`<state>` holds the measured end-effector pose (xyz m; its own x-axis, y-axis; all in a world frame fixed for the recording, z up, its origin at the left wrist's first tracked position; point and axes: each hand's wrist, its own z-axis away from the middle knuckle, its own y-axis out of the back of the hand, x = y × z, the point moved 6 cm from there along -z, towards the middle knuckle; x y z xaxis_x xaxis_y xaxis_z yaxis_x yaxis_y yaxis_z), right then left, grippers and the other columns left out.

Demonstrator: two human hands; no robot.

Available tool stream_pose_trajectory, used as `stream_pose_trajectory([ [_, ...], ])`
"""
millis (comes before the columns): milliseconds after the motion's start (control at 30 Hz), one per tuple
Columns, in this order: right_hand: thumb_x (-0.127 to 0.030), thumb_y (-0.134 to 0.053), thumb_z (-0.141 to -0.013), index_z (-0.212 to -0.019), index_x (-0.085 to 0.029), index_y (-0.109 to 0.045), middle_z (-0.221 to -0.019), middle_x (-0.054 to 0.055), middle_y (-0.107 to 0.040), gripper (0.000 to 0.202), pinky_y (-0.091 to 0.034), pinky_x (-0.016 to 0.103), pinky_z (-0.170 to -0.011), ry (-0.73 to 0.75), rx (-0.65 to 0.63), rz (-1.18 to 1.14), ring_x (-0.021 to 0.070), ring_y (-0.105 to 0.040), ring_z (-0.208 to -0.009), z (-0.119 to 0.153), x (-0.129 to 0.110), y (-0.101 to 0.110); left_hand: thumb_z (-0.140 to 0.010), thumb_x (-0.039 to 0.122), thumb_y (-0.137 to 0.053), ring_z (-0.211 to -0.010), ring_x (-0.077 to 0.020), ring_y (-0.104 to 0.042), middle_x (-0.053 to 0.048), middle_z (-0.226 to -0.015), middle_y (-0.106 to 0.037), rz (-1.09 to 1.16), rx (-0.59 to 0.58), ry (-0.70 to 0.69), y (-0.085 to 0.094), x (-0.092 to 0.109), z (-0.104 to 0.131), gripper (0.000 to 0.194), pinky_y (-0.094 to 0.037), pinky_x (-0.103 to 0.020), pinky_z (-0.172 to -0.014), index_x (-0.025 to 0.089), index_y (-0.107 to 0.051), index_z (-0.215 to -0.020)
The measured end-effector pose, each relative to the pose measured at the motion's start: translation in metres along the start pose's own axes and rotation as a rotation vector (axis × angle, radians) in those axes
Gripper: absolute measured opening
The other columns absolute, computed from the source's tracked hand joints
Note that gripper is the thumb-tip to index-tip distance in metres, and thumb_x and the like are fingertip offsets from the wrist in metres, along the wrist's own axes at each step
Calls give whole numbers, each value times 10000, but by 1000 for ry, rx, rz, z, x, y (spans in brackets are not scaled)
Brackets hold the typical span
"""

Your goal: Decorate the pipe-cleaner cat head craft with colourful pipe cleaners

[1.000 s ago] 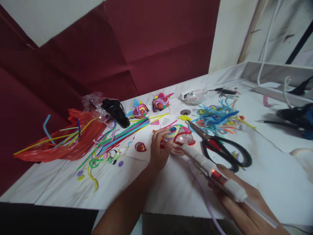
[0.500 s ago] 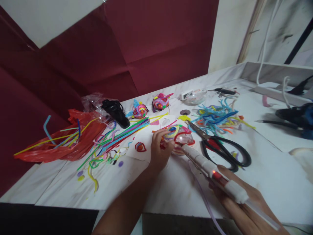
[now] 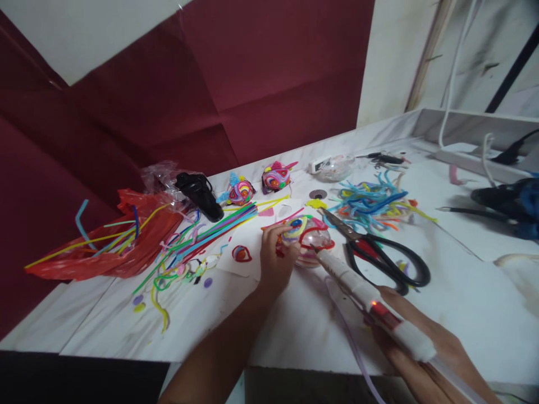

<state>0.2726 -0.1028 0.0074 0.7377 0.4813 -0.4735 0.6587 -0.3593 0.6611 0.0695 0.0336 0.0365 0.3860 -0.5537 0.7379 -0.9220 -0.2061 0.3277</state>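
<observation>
Head view: left hand (image 3: 277, 259) grips decorated ball (image 3: 315, 240), left side; right hand (image 3: 432, 325), near-right of ball, grips glue gun (image 3: 352, 279), long axis at ball.

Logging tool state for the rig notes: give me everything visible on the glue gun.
The glue gun has a white, plastic-looking body with a red section on its upper side and a small orange light glowing just ahead of it. A translucent rod sticks out the back. The right hand grips its rear half; the trigger can't be made out. Its nozzle points away from the person, at the clear ball; whether the tip touches is unclear.
</observation>
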Motion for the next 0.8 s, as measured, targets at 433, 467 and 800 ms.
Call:
stream_pose_trajectory([
  [433, -257, -385, -870, -1485, -235, -277, -1263, 172, -605, 625, -581, 496, -821, 35, 105, 391, 366, -646, -1071, 5, 22, 40, -786, 211, -616, -1072, -237, -591, -59, -1089, -624, -13, 13, -31, 0, -7, -2, 273, -499, -395, -946, 243, -635, -1057],
  [467, -235, -373, -866, -1469, -176, -290, -1239, 210, -599, 612, -575, 504, -799, 58, 118, 475, 378, -640, -1050, 3, 23, 45, -791, 221, -619, -1079, -239, -589, -61, -1096, -622, -10, 10, -33, 0, -9, -2, 272, -497, -394, -946, 243, -637, -1062],
  [800, -263, -302, -963, -1125, -37, -593, -1001, 249, -651, 403, -520, 438, -653, -135, -55, 939, 350, -635, -772, 2, 103, 63, -781, 226, -618, -1103, -241, -587, -63, -1111, -618, 6, 8, -30, 1, -9, -3, 270, -479, -411, -993, 231, -641, -1051],
])
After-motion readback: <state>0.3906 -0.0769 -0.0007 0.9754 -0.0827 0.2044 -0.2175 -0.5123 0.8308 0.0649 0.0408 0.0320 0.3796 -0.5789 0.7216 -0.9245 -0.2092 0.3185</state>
